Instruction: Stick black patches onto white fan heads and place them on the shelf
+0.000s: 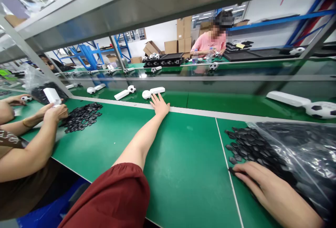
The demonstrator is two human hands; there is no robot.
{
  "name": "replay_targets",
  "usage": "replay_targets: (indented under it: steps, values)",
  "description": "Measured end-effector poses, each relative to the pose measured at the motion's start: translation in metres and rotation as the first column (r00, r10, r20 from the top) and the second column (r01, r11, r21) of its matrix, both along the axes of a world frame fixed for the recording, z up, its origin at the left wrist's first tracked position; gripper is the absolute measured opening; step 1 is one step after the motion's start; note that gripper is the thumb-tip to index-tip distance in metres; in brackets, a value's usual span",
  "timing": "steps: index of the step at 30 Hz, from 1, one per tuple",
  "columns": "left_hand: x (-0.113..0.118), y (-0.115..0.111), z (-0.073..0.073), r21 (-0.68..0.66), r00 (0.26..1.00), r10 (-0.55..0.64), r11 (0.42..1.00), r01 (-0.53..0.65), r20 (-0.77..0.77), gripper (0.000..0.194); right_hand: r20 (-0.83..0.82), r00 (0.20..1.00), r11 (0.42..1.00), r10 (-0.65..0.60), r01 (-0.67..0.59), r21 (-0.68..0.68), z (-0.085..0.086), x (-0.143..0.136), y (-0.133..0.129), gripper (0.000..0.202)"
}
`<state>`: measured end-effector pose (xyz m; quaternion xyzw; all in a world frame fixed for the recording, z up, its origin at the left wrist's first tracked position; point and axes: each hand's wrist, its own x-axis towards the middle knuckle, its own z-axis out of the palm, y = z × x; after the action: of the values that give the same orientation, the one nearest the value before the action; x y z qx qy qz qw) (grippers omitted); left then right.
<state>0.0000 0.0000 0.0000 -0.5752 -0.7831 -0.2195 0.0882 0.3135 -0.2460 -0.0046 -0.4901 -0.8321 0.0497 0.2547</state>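
Note:
My left hand (160, 107) reaches out to the belt, its fingers spread. Its fingertips are at a white soccer-ball piece with a handle (158, 90); whether they touch it I cannot tell. Between the thumb and fingers of my right hand (265, 183) is a small flat black piece (231, 170), just above the table near a white line. Beside that hand lies a pile of similar black pieces (249, 144), partly under a clear plastic bag (309, 147) full of more.
A metal rail (194, 110) separates the green table (181, 165) from the green belt (225, 104), where several more ball-and-handle pieces (288, 99) lie. At left a co-worker's hands (56, 111) hold a white part beside another black pile (82, 116). Across sits another person (210, 41).

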Motion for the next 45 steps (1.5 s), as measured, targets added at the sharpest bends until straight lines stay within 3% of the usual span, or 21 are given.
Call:
replay_targets:
  steps: [5,12,16,19,22,25,29,31,33,34,36,37,42,45]
  values:
    - [-0.015,0.009,0.009,-0.001,1.000,0.025,1.000,-0.025,0.018,0.092,0.003,1.000,0.999,0.021,-0.021,0.034,0.008,-0.006,-0.003,0.031]
    - [-0.068,0.041,0.037,-0.025,0.999,-0.048,0.999,0.048,0.001,0.094,0.005,1.000,0.999,-0.003,0.004,-0.047,0.016,-0.014,-0.010,0.024]
    - [-0.074,0.055,0.032,-0.096,0.993,-0.110,0.989,0.113,0.037,0.072,-0.010,1.000,0.997,-0.028,0.027,-0.075,0.016,-0.015,-0.011,0.024]
    - [-0.065,0.048,0.030,-0.060,0.985,-0.174,0.983,0.174,0.013,0.054,-0.020,0.999,0.989,-0.051,0.047,-0.137,0.014,-0.016,-0.011,0.022]
    - [-0.057,0.027,0.043,-0.021,0.965,-0.258,0.966,0.257,-0.056,0.052,-0.031,0.998,0.986,-0.060,0.054,-0.158,0.015,-0.017,-0.011,0.020]
    - [-0.049,-0.010,0.065,-0.033,0.920,-0.360,0.933,0.359,-0.156,0.051,-0.050,0.998,0.988,-0.048,0.040,-0.152,0.022,-0.019,-0.011,0.019]
    - [-0.034,-0.090,0.087,-0.220,0.744,-0.499,0.866,0.449,-0.445,0.049,-0.099,0.993,0.988,-0.056,0.040,-0.152,0.031,-0.022,-0.012,0.016]
    - [-0.024,-0.138,0.090,-0.322,0.679,-0.551,0.835,0.447,-0.485,0.054,-0.138,0.988,0.987,-0.075,0.054,-0.152,0.035,-0.024,-0.011,0.015]
    - [-0.017,-0.180,0.089,-0.457,0.595,-0.680,0.731,0.506,-0.428,0.061,-0.187,0.978,0.987,-0.096,0.070,-0.142,0.037,-0.025,-0.011,0.015]
    - [-0.015,-0.197,0.088,-0.531,0.535,-0.761,0.643,0.551,-0.366,0.067,-0.216,0.970,0.987,-0.110,0.081,-0.136,0.037,-0.025,-0.011,0.015]
    - [-0.013,-0.216,0.088,-0.624,0.406,-0.877,0.472,0.623,-0.258,0.079,-0.294,0.943,0.981,-0.158,0.115,-0.157,0.036,-0.026,-0.011,0.014]
    - [-0.012,-0.219,0.088,-0.642,0.346,-0.908,0.414,0.646,-0.237,0.082,-0.345,0.918,0.971,-0.196,0.133,-0.198,0.036,-0.027,-0.011,0.014]
    - [-0.006,-0.185,0.096,-0.602,0.112,-0.948,0.278,0.748,-0.298,0.074,-0.612,0.709,0.896,-0.350,0.063,-0.440,0.033,-0.031,-0.006,0.026]
    - [0.006,-0.170,0.097,-0.607,-0.002,-0.974,0.140,0.782,-0.227,0.067,-0.639,0.697,0.900,-0.326,0.021,-0.436,0.039,-0.033,-0.007,0.027]
